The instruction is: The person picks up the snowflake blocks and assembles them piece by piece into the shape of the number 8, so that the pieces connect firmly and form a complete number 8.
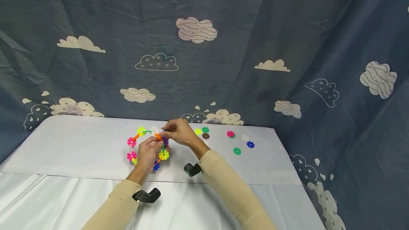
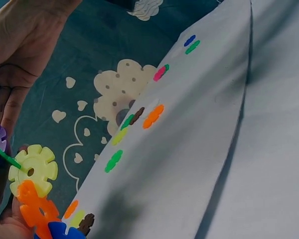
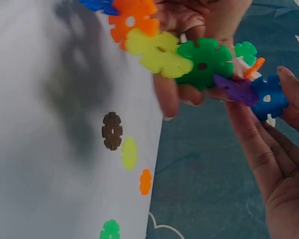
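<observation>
Flower-shaped plastic discs, slotted edge to edge, form a colourful chain (image 1: 131,142) that curves in a loop around my left hand (image 1: 147,155). That hand grips the chain near an orange disc (image 1: 158,136). My right hand (image 1: 181,131) pinches a blue disc (image 3: 268,98) between thumb and fingers. The blue disc meets a purple disc (image 3: 236,90) at its edge, and a green disc (image 3: 205,63) comes after that. Further along are a yellow disc (image 2: 44,167) and an orange disc (image 2: 37,206), seen in the left wrist view. Fingers partly hide the chain's far side.
Loose discs lie on the white table (image 1: 80,144) right of the hands: a brown disc (image 1: 206,136), a pink disc (image 1: 230,134), a blue disc (image 1: 250,144), a green disc (image 1: 237,151) and several others. A dark cloud-patterned cloth (image 1: 223,81) hangs behind the table.
</observation>
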The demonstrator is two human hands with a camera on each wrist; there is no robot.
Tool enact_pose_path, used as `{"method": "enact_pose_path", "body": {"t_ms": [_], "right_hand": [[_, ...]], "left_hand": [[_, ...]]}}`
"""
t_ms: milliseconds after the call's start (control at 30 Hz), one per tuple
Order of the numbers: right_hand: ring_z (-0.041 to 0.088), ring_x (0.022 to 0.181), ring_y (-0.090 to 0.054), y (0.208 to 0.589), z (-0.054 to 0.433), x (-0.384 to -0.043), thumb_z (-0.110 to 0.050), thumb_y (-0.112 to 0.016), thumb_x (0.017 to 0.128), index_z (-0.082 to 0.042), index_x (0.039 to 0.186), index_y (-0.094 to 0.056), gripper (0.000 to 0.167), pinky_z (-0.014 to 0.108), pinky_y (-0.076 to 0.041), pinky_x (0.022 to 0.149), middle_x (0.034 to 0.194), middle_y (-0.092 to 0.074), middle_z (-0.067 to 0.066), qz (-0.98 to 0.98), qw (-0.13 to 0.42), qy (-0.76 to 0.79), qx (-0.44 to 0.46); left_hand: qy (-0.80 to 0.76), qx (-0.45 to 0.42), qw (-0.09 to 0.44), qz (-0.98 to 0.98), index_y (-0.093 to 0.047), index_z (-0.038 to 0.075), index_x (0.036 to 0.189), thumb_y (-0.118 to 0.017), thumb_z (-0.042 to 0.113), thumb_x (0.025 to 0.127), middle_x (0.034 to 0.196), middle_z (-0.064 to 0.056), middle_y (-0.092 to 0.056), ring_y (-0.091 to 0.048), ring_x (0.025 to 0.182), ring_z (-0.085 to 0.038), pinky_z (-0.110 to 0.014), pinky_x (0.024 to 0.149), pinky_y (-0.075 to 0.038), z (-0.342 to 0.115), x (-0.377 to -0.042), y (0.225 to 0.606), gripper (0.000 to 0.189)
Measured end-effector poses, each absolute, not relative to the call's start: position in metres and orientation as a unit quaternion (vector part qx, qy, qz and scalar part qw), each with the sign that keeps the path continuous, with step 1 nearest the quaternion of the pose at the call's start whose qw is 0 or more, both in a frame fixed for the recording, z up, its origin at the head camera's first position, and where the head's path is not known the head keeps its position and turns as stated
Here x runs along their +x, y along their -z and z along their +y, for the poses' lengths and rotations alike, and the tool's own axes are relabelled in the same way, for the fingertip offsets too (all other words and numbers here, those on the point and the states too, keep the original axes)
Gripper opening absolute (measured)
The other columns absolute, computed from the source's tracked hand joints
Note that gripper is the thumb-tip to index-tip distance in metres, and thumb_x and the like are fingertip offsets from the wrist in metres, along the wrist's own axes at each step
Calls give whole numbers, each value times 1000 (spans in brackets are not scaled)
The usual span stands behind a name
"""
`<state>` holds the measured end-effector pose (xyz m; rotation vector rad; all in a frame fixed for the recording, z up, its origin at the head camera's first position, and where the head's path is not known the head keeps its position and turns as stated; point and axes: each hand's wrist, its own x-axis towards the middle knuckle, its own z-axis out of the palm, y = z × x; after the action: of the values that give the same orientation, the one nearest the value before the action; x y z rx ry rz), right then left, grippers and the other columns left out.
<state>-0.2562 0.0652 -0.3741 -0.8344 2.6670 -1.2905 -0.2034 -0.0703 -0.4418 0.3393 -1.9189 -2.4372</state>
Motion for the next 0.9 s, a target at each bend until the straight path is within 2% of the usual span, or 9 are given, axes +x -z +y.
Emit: {"method": "enact_pose_path", "body": {"t_ms": [200, 333, 567, 733, 900], "right_hand": [[8, 72, -67, 373, 65, -255, -13, -77, 83, -1, 94, -73, 17, 16, -53, 66, 85, -72, 7, 867, 43, 410, -279], [8, 73, -67, 370, 65, -255, -14, -78, 82, -1, 93, -73, 17, 16, -53, 67, 85, -72, 6, 870, 30, 394, -296], [4, 70, -66, 372, 65, -254, -15, -78, 82, -2, 92, -74, 17, 14, -52, 65, 83, -73, 5, 867, 20, 385, -315], [8, 74, -69, 373, 66, -256, -15, -77, 84, -1, 96, -74, 19, 14, -52, 68, 86, -73, 7, 859, 9, 389, -331], [7, 75, -67, 369, 72, -259, -17, -75, 86, -2, 101, -74, 21, 15, -53, 68, 92, -73, 7, 865, 42, 386, -319]], "left_hand": [[786, 112, 13, -608, -56, -6, 103, -55, 4, 97, 99, -16, -72, -72, 74, -17, -23, 64, -57, -70, -202, 444, 12], [792, 103, 25, -602, -56, -6, 100, -56, 0, 96, 96, -16, -72, -72, 72, -19, -25, 63, -57, -69, -202, 444, 8], [783, 108, 20, -612, -56, -7, 101, -55, 0, 96, 97, -18, -72, -72, 68, -15, -25, 61, -57, -69, -202, 444, 8], [779, 112, 15, -617, -55, -5, 102, -55, 3, 97, 96, -13, -73, -71, 70, -12, -21, 61, -56, -70, -201, 442, 9], [795, 89, -12, -600, -54, -2, 96, -54, 2, 98, 89, -10, -74, -71, 70, -15, -24, 64, -57, -68, -202, 438, 4]]}}
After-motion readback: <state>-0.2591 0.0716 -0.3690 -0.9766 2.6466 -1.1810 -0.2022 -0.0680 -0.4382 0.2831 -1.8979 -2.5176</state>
